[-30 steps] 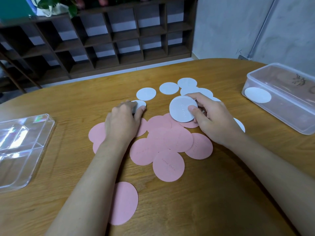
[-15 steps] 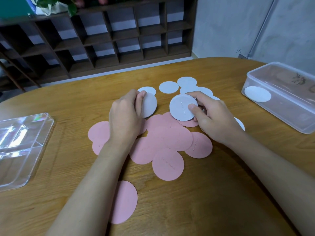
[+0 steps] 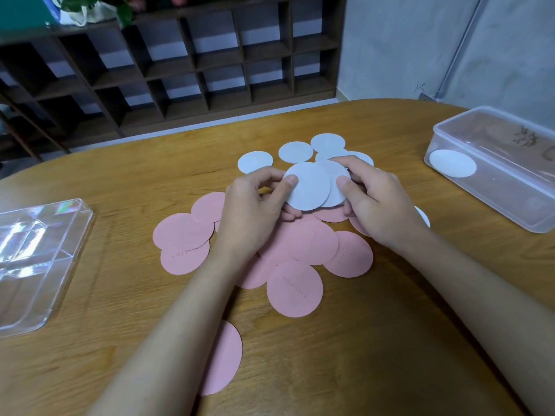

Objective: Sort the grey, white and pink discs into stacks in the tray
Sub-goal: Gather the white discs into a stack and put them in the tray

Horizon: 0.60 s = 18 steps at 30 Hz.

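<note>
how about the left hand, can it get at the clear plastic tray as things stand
Probably yes: the clear plastic tray lies on the left hand's own side, only wooden tabletop between them. But its grip is taken by a pale round disc.

Single head-worn view, facing forward and down, close over table [image 3: 360, 340]
</note>
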### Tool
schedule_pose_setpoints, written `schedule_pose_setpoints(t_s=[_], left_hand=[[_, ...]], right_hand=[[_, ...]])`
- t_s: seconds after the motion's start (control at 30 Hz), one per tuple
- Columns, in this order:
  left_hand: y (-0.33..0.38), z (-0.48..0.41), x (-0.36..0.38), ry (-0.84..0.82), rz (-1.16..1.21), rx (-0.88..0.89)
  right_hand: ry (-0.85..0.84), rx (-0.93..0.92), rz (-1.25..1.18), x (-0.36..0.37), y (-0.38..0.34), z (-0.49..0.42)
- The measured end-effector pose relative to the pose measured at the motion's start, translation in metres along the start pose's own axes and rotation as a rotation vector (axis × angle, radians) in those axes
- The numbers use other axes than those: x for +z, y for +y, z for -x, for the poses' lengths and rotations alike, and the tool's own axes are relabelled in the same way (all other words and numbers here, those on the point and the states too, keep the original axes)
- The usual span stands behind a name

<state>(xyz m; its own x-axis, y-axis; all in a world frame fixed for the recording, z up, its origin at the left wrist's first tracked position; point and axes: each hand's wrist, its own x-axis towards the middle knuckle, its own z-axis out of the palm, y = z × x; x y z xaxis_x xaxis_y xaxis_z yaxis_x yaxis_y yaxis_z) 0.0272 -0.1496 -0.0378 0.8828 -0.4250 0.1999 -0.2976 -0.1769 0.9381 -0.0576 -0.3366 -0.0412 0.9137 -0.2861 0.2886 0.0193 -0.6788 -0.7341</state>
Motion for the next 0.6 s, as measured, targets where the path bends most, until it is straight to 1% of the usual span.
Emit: schedule_pose_setpoints(t_s=[0.17, 0.33, 0.47, 0.53, 0.6], left_hand=[[-0.0002, 0.0027, 0.0056, 0.022, 0.031, -0.028], [-0.0058, 0.0027, 0.0073, 0.084, 0.006, 0.01], [-0.0057, 0.0046, 0.0095, 0.086, 0.0, 0.035], [-0.0053, 0.0052, 0.0103, 0.101, -0.002, 0.038], [-0.0064, 0.0043, 0.0099, 0.123, -0.034, 0.046]], right_hand=[[0.003, 0.023, -0.082, 0.001, 0.0002, -0.0006], [-0.014, 0.018, -0.124, 0.0035, -0.0019, 0.0003], [-0.056, 0.0, -0.204, 0.0036, -0.0062, 0.0029], [-0.072, -0.004, -0.198, 0.0054, -0.009, 0.0049], [-0.063, -0.03, -0.121, 0.007, -0.0091, 0.0058]])
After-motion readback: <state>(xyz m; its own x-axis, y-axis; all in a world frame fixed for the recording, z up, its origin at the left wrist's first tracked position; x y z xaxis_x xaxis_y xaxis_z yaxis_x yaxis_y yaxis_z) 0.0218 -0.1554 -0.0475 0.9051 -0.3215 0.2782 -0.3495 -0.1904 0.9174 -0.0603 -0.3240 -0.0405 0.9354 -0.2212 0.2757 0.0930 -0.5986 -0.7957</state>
